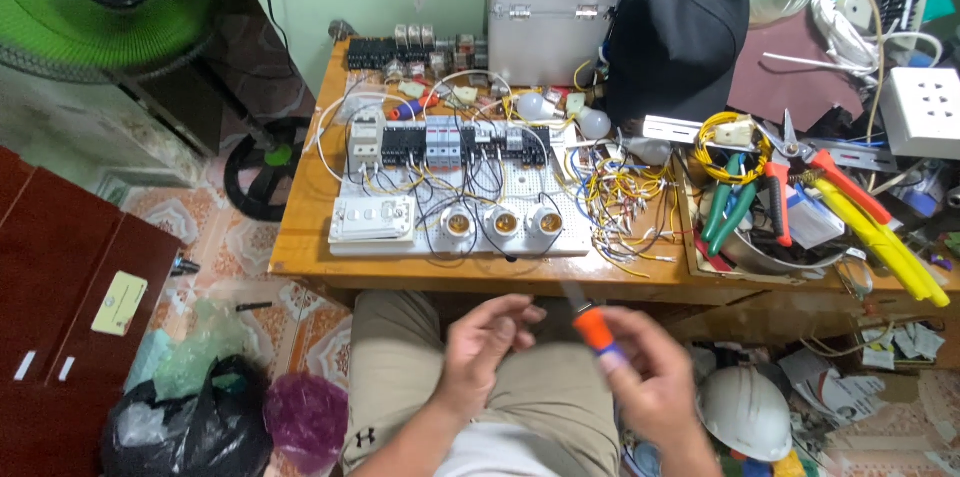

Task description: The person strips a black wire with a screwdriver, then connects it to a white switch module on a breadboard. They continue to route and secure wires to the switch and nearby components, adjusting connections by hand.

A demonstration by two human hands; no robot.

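Nearest the lens, right hand [650, 377] over the lap, grip pinching an orange-handled screwdriver [592, 325], blurred shaft angled up-left toward the tabletop [310, 237] edge. Left hand [485, 347] just beside it, fingers loosely curled, grip spread and holding nothing, apart from the tool. Beyond, on the tabletop, a white wiring board [460, 187] with three lamp sockets [505, 223] and black breakers [440, 142], loose yellow wires [620, 207] to its right. Pliers and cutters [800, 187] further right. White hard hat [745, 412] on the floor beside the right hand.
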